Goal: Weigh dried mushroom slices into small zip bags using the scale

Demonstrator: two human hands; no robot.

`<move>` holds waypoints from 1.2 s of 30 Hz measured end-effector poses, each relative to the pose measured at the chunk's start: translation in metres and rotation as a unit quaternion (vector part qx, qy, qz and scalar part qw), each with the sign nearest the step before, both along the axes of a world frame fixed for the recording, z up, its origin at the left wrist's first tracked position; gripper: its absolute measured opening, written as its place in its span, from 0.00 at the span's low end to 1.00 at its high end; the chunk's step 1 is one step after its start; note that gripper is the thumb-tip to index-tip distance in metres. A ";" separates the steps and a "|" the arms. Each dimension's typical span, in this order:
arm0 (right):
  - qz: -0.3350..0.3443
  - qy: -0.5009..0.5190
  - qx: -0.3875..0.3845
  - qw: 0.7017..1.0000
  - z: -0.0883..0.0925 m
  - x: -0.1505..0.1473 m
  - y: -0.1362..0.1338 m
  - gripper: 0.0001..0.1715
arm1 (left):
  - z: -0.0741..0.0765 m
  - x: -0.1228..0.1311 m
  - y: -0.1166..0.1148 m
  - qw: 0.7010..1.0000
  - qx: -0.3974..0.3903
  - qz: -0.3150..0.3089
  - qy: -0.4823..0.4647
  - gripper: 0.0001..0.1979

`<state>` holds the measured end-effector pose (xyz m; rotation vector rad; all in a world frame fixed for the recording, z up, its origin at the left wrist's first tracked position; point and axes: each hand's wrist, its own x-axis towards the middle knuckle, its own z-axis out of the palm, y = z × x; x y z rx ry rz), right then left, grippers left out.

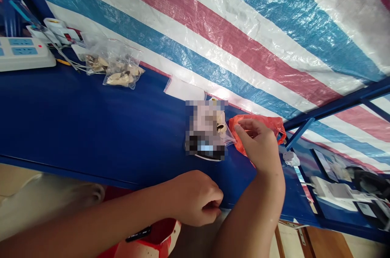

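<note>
My right hand is over a red plastic bag on the blue tabletop. Its thumb and index fingertips come together at the bag's left side; anything between them is too small to make out. My left hand is curled into a loose fist at the table's front edge, with nothing visible in it. Between the hands and the tarp sits a device with a lit display, largely blurred by pixels. A clear bag with pale pieces lies on it, its corner near my right fingers.
Clear bags of pale dried pieces lie at the back left, beside cables and a power strip. A flat pack of clear bags rests against the striped tarp. A red container stands below the table edge.
</note>
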<state>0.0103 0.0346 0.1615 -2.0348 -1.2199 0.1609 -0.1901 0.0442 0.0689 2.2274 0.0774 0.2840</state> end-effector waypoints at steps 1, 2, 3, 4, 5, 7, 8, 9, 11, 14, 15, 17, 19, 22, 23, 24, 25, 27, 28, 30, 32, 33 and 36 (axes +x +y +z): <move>0.004 0.000 -0.003 1.000 0.000 0.000 0.000 0.17 | 0.000 0.000 0.000 1.000 0.000 0.000 -0.001 0.11; 0.007 0.001 -0.007 1.000 0.000 0.000 0.000 0.17 | 0.000 0.000 0.000 1.000 0.001 0.001 -0.002 0.11; 0.010 0.001 -0.011 1.000 0.000 0.000 0.000 0.17 | 0.000 0.000 0.000 1.000 0.002 0.001 -0.004 0.11; 0.012 0.001 -0.014 1.000 0.000 -0.001 0.000 0.17 | 0.000 0.000 0.000 1.000 0.003 0.001 -0.005 0.11; 0.013 0.000 -0.018 1.000 0.000 -0.001 0.000 0.17 | -0.001 0.000 0.000 1.000 0.005 0.002 -0.007 0.11; 0.019 0.000 -0.025 1.000 0.000 -0.002 0.000 0.17 | -0.001 0.000 0.000 1.000 0.007 0.004 -0.011 0.11; 0.023 0.001 -0.028 0.999 0.001 -0.003 0.001 0.17 | -0.002 0.000 0.000 1.000 0.007 0.004 -0.012 0.11; 0.026 0.002 -0.031 0.999 0.001 -0.003 0.001 0.17 | -0.002 0.000 0.000 1.000 0.008 0.004 -0.013 0.11; 0.032 0.007 -0.035 0.999 0.002 -0.005 0.002 0.17 | -0.002 0.000 0.000 1.000 0.007 0.005 -0.014 0.11; 0.035 0.013 -0.042 0.998 0.003 -0.008 0.003 0.19 | -0.001 0.000 0.000 1.000 0.003 0.007 -0.017 0.10; 0.036 0.014 -0.045 0.998 0.003 -0.009 0.003 0.19 | -0.001 0.000 0.000 1.000 0.002 0.007 -0.018 0.10; 0.038 0.011 -0.050 0.998 0.003 -0.011 0.004 0.19 | -0.001 0.000 0.000 1.000 0.002 0.006 -0.018 0.10; 0.045 0.003 -0.055 0.997 0.001 -0.011 0.005 0.18 | -0.001 0.000 0.000 1.000 0.004 0.007 -0.013 0.11; 0.057 -0.010 -0.057 0.997 -0.003 -0.011 0.008 0.16 | -0.002 0.001 -0.001 1.000 0.005 0.009 -0.009 0.11; 0.059 -0.014 -0.058 0.997 -0.004 -0.011 0.009 0.17 | -0.002 0.001 -0.001 1.000 0.005 0.010 -0.010 0.11; 0.058 -0.019 -0.059 0.996 -0.006 -0.010 0.010 0.18 | -0.002 0.001 -0.001 1.000 0.005 0.010 -0.010 0.11; 0.056 -0.025 -0.064 0.996 -0.008 -0.010 0.012 0.19 | -0.001 0.001 -0.001 1.000 0.005 0.010 -0.010 0.10; 0.053 -0.038 -0.076 0.995 -0.012 -0.011 0.015 0.19 | 0.000 0.000 -0.001 1.000 0.005 0.011 -0.007 0.11; 0.055 -0.044 -0.083 0.994 -0.014 -0.012 0.017 0.17 | 0.001 0.000 -0.001 1.000 0.006 0.011 -0.006 0.11; 0.064 -0.048 -0.093 0.993 -0.017 -0.013 0.019 0.14 | 0.003 0.000 0.000 1.000 0.010 0.010 -0.004 0.12; 0.068 -0.048 -0.093 0.992 -0.020 -0.015 0.021 0.12 | 0.003 0.000 0.000 1.000 0.015 0.010 -0.006 0.14; 0.067 -0.048 -0.093 0.992 -0.022 -0.015 0.022 0.13 | 0.003 0.001 0.000 1.000 0.016 0.010 -0.008 0.14; 0.063 -0.044 -0.096 0.992 -0.024 -0.015 0.024 0.15 | 0.000 0.002 -0.001 1.000 0.008 0.011 -0.014 0.14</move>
